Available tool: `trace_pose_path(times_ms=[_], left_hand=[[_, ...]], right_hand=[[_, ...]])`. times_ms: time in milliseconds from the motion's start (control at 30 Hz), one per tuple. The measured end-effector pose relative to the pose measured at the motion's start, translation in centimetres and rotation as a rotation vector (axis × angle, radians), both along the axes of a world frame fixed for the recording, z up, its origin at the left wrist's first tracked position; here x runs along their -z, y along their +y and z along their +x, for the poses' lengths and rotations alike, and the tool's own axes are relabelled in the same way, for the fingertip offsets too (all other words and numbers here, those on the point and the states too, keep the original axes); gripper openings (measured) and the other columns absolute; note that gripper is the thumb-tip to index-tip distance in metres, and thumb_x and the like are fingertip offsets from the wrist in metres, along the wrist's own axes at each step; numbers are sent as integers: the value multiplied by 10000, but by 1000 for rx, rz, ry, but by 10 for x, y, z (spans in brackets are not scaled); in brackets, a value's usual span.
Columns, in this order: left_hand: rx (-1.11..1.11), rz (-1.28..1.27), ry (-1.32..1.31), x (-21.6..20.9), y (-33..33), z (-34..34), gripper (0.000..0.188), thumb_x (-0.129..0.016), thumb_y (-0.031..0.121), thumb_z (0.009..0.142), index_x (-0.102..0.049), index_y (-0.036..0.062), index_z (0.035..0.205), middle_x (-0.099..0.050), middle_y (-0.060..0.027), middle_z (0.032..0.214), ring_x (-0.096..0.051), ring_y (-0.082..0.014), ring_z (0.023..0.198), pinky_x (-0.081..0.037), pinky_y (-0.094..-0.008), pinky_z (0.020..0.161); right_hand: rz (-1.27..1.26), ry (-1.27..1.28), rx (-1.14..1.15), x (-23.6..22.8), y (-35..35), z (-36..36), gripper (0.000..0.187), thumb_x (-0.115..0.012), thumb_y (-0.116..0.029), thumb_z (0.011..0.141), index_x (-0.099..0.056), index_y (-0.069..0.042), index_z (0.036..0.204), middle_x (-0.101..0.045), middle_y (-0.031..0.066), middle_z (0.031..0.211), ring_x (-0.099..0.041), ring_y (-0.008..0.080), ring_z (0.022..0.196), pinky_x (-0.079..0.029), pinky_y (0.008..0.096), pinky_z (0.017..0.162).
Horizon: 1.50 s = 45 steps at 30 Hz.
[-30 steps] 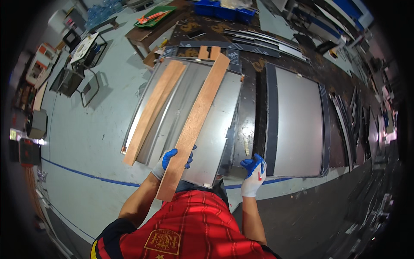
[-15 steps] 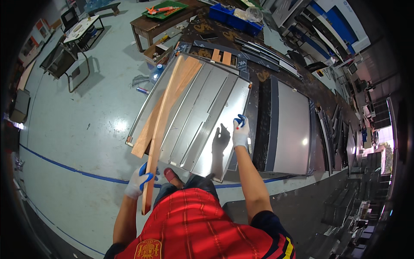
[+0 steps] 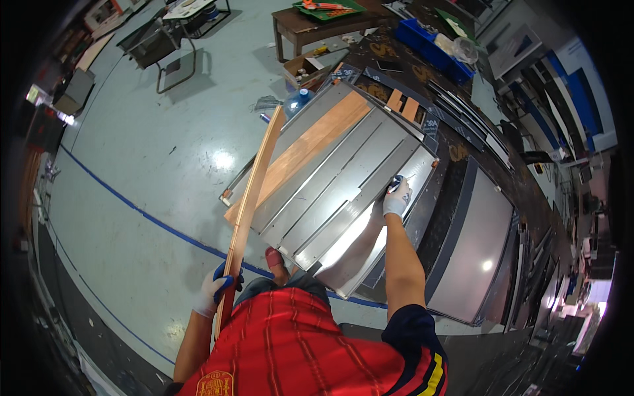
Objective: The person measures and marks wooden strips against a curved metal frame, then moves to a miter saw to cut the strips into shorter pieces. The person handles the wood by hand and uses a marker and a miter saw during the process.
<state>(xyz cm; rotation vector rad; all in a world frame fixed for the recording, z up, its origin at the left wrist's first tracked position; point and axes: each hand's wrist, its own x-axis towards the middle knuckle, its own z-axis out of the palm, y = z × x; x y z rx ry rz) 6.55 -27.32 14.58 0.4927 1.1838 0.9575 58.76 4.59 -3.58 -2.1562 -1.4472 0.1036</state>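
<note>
The red shirt (image 3: 297, 343) filled the lower edge, cutting off most of the person's legs; one red shoe (image 3: 274, 259) showed beside the panel's near corner. The left hand (image 3: 216, 289), gloved in white and blue, was closed around the lower part of a long wooden strip (image 3: 254, 188), its fingers partly hidden by the wood. The strip rose steeply above that hand, leaning slightly right, and its lower end ran down beside the shirt. It crossed in front of a second wooden strip (image 3: 317, 144), which lay aslant on a grey metal panel (image 3: 330, 178), and hid a little of both. Farther right, the right hand (image 3: 397, 197) was over the panel with bent fingers; I could not tell whether it gripped anything or touched the metal. Another framed panel (image 3: 479, 231) lay to its right. Beyond the strip's upper end stood a clear jug (image 3: 300, 99), partly covered by the panel, then a cardboard box (image 3: 304, 71), blue bins (image 3: 432, 49) and a green tray (image 3: 330, 8), cut off at the top.
</note>
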Motion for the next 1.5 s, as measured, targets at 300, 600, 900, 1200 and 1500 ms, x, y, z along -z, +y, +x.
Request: trace_pose_path(times_ms=[300, 600, 900, 1200, 1500], left_hand=[[29, 4, -146, 17, 40, 18, 801, -849, 486, 899, -609, -31, 1462, -737, -99, 1148, -725, -184, 1013, -583, -294, 876], [251, 8, -450, 27, 101, 37, 947, -831, 509, 913, -487, -7, 1629, -693, -90, 1294, -691, -187, 1127, -579, -301, 899], [382, 52, -491, 5, 145, 22, 857, -809, 448, 952, -490, -7, 1605, -674, -119, 1255, -654, -177, 916, -528, -311, 726], [343, 127, -47, 10, 201, -31, 627, -825, 166, 917, -584, 18, 1477, -690, -53, 1051, -661, -117, 897, -545, -283, 722], [337, 700, 1116, 82, 286, 10, 888, -908, 344, 840, -527, -15, 1558, -635, -257, 1448, -571, -441, 1397, -454, -491, 1212]], right_hand=[[151, 282, 162, -29, -67, -4, 313, -740, -12, 968, -652, 27, 1265, -710, 253, 1159, -697, 415, 1089, -541, 500, 992], [164, 693, -211, -105, -228, -143, 344, -755, -49, 994, -679, -3, 1326, -765, 165, 1163, -737, 276, 1079, -569, 418, 1007], [51, 776, -323, -166, -219, -211, 312, -774, -34, 979, -696, -17, 1281, -783, 135, 1084, -762, 216, 990, -597, 354, 905], [146, 774, -246, -178, -220, -270, 296, -763, -46, 993, -692, -12, 1279, -783, 141, 1093, -767, 241, 989, -598, 366, 911], [163, 701, -26, -185, -247, -289, 277, -699, 20, 997, -666, 4, 1271, -749, 128, 1121, -718, 208, 1025, -572, 356, 951]])
